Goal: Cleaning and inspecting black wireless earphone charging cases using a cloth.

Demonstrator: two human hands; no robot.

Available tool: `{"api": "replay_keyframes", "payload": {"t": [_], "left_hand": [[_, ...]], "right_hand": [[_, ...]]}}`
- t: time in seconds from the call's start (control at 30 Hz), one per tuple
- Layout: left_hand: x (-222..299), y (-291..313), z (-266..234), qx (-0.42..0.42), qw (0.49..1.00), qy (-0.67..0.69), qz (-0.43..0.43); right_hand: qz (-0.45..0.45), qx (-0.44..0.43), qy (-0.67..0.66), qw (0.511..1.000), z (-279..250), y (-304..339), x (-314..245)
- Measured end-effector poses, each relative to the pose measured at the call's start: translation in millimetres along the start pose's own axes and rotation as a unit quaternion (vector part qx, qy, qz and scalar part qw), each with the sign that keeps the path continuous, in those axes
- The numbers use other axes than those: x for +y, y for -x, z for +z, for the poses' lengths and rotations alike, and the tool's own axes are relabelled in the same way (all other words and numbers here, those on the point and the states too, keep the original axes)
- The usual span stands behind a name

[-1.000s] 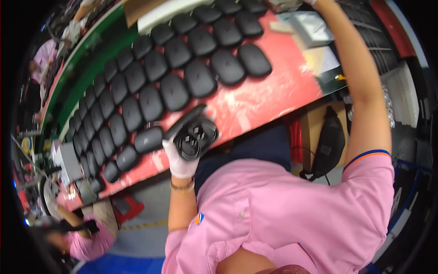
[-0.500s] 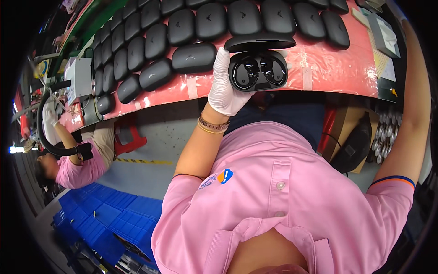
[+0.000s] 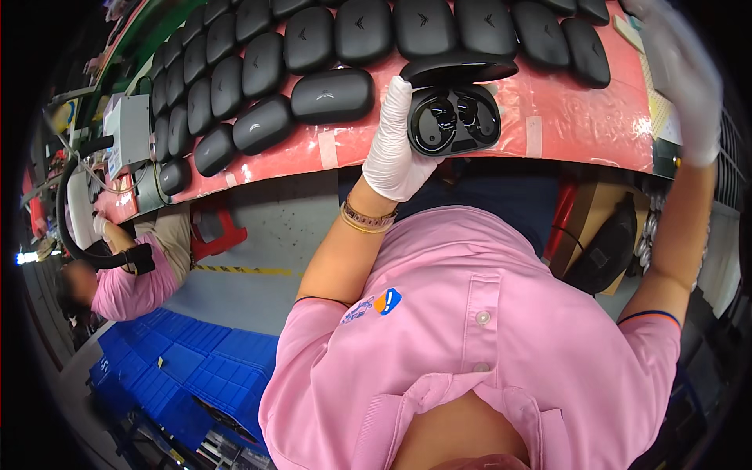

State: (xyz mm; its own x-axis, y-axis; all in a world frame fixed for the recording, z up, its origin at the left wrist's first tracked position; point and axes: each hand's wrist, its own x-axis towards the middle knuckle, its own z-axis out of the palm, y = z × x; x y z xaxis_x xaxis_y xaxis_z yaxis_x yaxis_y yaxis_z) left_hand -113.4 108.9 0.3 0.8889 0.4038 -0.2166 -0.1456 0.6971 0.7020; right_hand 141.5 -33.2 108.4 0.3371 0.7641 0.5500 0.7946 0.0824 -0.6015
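My left hand [image 3: 399, 153], in a white glove, holds a black earbud charging case [image 3: 454, 139] by its left side, above the near edge of the bench. The lid [image 3: 460, 70] of that case is raised, and two glossy dark earbuds [image 3: 441, 115] sit inside it. At the far right my gloved right hand [image 3: 681, 74] is smeared by motion over the bench's right end; whether its fingers hold anything cannot be made out. Beyond the case, rows of closed black cases [image 3: 363, 30] lie on the pink bench covering [image 3: 576, 110]. One closed case [image 3: 333, 95] lies just left of my left hand.
A grey box-shaped device [image 3: 129, 129] with a thick black hose stands at the bench's left end. Another person in a pink shirt [image 3: 141, 286] works there. Below are a red stool [image 3: 219, 231], blue crates [image 3: 227, 368], and a cardboard box [image 3: 591, 207] with a black bag [image 3: 615, 247].
My right hand has come into view at the far right, its arm drawn in toward me. My left hand and the open case have shifted slightly right in the picture.
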Motion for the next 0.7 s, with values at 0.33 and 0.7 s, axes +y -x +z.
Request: {"api": "replay_keyframes", "payload": {"t": [0.33, 0.7], "left_hand": [[-3.5, 7.4, -13.6, -0.107, 0.993, 0.046, 0.024], [-3.0, 8.7, 0.6, -0.012, 0.999, -0.027, 0.031]], "right_hand": [[-0.191, -0.16, 0.209, 0.945, 135.5, 54.8, -67.0], [-0.138, -0.154, 0.149, 0.967, 120.2, 85.2, -72.1]]}}
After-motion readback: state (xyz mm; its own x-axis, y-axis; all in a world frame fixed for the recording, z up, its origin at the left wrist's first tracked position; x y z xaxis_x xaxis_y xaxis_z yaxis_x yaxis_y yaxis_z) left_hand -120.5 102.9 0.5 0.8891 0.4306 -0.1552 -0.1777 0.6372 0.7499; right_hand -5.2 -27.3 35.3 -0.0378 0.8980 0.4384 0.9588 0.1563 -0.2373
